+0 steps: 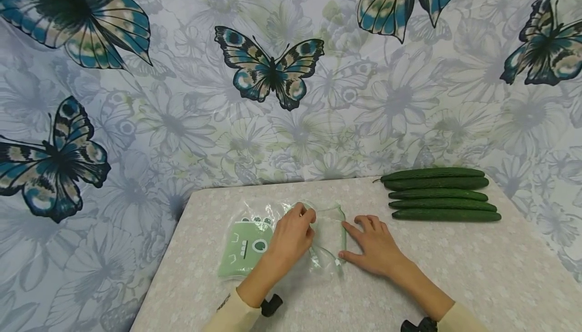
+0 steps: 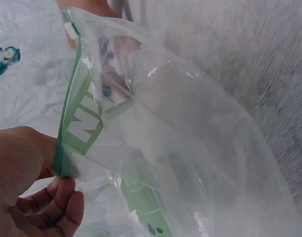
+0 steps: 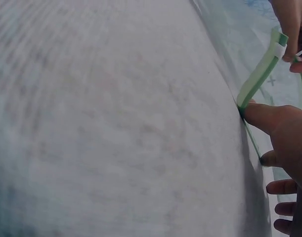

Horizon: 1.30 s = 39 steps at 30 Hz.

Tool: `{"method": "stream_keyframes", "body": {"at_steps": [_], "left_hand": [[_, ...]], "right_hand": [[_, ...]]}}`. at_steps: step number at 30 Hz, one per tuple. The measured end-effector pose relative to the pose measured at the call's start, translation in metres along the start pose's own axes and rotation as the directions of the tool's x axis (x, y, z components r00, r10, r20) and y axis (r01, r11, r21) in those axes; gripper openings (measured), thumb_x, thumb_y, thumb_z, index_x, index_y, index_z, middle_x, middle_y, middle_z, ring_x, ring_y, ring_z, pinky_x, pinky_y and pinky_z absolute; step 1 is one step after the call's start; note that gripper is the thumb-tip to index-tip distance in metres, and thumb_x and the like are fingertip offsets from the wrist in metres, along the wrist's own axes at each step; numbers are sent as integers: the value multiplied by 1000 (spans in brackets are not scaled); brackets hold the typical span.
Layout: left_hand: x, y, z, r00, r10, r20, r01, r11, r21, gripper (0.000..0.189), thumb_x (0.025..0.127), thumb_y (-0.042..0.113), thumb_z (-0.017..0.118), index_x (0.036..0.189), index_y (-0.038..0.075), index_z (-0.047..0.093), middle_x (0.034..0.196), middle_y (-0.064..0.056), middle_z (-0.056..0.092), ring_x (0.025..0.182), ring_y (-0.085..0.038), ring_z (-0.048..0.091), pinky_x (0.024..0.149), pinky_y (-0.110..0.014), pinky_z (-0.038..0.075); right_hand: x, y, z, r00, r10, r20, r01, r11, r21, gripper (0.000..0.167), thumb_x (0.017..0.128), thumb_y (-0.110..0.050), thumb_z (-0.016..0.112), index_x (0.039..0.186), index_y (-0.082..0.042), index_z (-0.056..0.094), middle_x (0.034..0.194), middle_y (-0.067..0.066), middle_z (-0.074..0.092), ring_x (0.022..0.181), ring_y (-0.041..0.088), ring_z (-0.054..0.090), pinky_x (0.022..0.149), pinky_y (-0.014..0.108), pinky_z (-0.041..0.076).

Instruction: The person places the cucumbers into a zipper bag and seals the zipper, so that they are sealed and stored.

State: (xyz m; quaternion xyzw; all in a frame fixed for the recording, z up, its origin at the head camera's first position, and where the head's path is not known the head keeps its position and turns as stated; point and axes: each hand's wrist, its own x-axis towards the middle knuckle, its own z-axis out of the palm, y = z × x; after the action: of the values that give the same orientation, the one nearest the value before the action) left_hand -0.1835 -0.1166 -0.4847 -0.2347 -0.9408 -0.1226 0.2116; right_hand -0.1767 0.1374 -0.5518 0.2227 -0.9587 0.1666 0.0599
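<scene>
A clear slider zip bag [image 1: 327,231] with a green-edged mouth lies in the middle of the table. My left hand [image 1: 293,233] pinches the green zip edge [image 2: 62,148] between thumb and fingers. A white slider [image 2: 70,30] shows farther along that edge. My right hand [image 1: 375,246] is spread at the right side of the mouth. Its thumb [image 3: 259,114] touches the green strip, and the other fingers extend along the edge. Left of my left hand lies a green monster-face pouch or print [image 1: 241,264]; whether it is inside the plastic or part of it, I cannot tell.
Several long dark green cucumbers [image 1: 445,215] lie side by side at the table's back right. The table [image 1: 182,291] has a pale floral cover. Behind it hangs a butterfly-patterned cloth [image 1: 273,140].
</scene>
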Motion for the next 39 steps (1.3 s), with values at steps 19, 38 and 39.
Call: {"method": "stream_keyframes", "body": {"at_steps": [19,38,39], "left_hand": [[3,-4,8,982,-128,141,164,946,-280,9,94,11,70,99,18,74,93,5,64,73,-4,61,68,-23,52],[-1,-18,43,834,-289,469,523,146,-840,25,94,2,74,119,-3,73,97,-1,64,77,-10,69,76,-25,63],[-1,-19,44,822,-295,487,533,97,-841,28,94,3,74,121,-4,72,96,1,64,78,-9,68,77,-25,63]], "right_hand": [[-1,3,3,998,5,-63,-3,1000,18,76,90,-65,77,151,-20,64,145,13,58,137,40,48,110,65,43],[-2,4,5,998,-18,-65,22,998,57,77,90,-65,77,149,-16,64,146,8,62,138,36,50,112,66,42],[-2,4,5,998,-18,-65,22,998,56,78,90,-65,77,149,-16,64,146,8,62,137,36,50,112,66,43]]}}
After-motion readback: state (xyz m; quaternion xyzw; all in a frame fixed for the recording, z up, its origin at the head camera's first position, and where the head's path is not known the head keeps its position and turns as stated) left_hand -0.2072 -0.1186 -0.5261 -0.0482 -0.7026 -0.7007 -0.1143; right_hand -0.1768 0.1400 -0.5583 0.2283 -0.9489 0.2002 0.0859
